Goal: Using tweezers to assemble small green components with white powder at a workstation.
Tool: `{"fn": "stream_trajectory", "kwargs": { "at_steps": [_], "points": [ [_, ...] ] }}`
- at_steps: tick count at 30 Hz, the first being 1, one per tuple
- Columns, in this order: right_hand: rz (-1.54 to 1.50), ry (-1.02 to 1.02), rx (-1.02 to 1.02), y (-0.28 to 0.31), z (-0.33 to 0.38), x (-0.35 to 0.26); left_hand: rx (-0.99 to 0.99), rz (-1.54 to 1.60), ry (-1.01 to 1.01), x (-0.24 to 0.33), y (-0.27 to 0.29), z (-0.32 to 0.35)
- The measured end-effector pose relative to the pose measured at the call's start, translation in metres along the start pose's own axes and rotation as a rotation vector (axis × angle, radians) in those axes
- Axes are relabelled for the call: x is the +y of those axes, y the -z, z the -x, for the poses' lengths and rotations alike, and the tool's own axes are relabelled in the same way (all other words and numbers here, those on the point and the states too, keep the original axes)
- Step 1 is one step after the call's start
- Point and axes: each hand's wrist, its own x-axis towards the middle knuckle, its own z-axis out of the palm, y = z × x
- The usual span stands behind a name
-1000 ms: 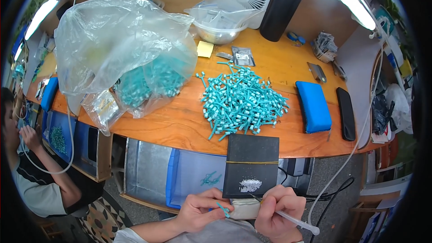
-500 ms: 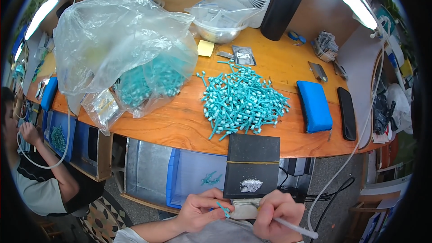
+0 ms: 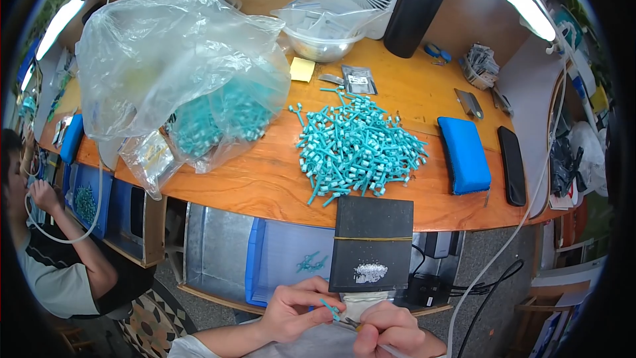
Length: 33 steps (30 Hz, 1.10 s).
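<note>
Between the thumb and fingers of my left hand is a small teal branched piece. My right hand grips a slim pen-like tool with a thin dark tip, which points at the teal piece; whether they touch I cannot tell. Just beyond both hands is a black flat block with a yellow rubber band across it. A small heap of tiny clear-white grains rests on its near part. On the wooden table lies a large pile of similar teal pieces with whitish ends.
A big clear plastic bag of teal pieces stands at left. Below the table edge, a blue tray holds several teal pieces. To the right lie a blue case and a black phone. A person sits at far left.
My right hand has moved left and turned, bringing the tool's tip to the teal piece; its pale rear end now points down. My left hand stays nearly still.
</note>
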Motion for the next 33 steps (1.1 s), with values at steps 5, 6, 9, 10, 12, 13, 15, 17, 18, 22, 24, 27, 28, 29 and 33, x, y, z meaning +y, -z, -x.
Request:
{"fn": "stream_trajectory", "kwargs": {
  "at_steps": [5, 6, 9, 10, 12, 13, 15, 17, 18, 22, 24, 27, 28, 29, 33],
  "points": [
    [0.039, 0.021, 0.019, -0.003, -0.003, -0.001, 0.005, -0.01, -0.019, 0.0, 0.0, 0.0],
    [0.042, 0.018, 0.011, -0.002, -0.003, -0.001, 0.005, -0.009, -0.019, 0.0, 0.0, 0.0],
    [0.065, 0.017, -0.009, -0.002, -0.003, -0.002, 0.003, -0.035, -0.028, 0.001, 0.0, 0.0],
    [0.086, 0.02, -0.021, -0.002, -0.003, -0.002, 0.011, -0.032, -0.04, 0.001, 0.0, 0.0],
    [0.098, 0.029, -0.014, -0.003, -0.003, -0.002, 0.02, -0.03, -0.052, 0.001, 0.0, 0.0],
    [0.11, 0.039, -0.007, -0.004, -0.004, -0.002, 0.023, -0.068, -0.072, 0.0, 0.001, 0.0],
    [0.127, 0.044, -0.017, -0.003, -0.005, -0.003, 0.024, -0.107, -0.091, 0.0, 0.002, 0.0],
    [0.146, 0.048, -0.025, -0.001, -0.006, -0.004, 0.027, -0.184, -0.115, 0.001, 0.003, -0.001],
    [0.15, 0.043, -0.033, -0.001, -0.007, -0.004, 0.027, -0.184, -0.114, 0.001, 0.003, -0.001],
    [-0.025, -0.031, -0.046, 0.0, -0.006, 0.001, 0.056, -0.132, -0.107, 0.0, 0.002, 0.002],
    [-0.019, -0.042, 0.009, 0.005, -0.006, 0.0, 0.049, -0.105, -0.105, -0.001, 0.0, 0.001],
    [0.083, -0.082, 0.093, 0.014, -0.012, -0.006, 0.02, -0.085, -0.076, -0.002, -0.002, -0.002],
    [0.147, -0.114, 0.112, 0.014, -0.014, -0.003, 0.033, -0.09, -0.084, -0.002, 0.001, 0.0],
    [0.116, -0.158, 0.114, 0.013, -0.012, 0.001, 0.045, -0.094, -0.092, -0.003, 0.003, 0.003],
    [0.342, -0.154, 0.122, 0.018, -0.003, 0.009, 0.032, -0.039, -0.051, -0.003, 0.001, 0.002]
  ]
}}
